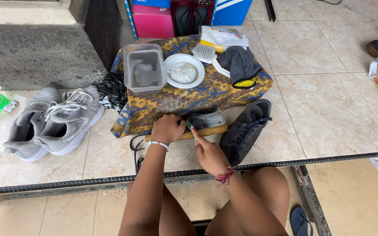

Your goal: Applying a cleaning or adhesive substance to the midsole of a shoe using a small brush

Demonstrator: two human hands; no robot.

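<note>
My left hand (167, 128) grips the heel end of a dark grey shoe (205, 119) that lies on a narrow wooden board (211, 130) in front of a low table. My right hand (208, 153) holds a small green-tipped tool, likely a toothbrush (190, 127), against the shoe's side. A second dark lace-up shoe (245, 130) leans against the table just right of my right hand. A loose black lace (135, 150) trails on the tiles under my left wrist.
The table's blue-and-yellow patterned cloth (171, 102) carries a clear plastic tub (143, 68), a white bowl (184, 71), a white scrub brush (206, 55) and a grey rag (240, 63). A pair of grey sneakers (53, 123) sits left. A blue flip-flop (301, 221) lies lower right.
</note>
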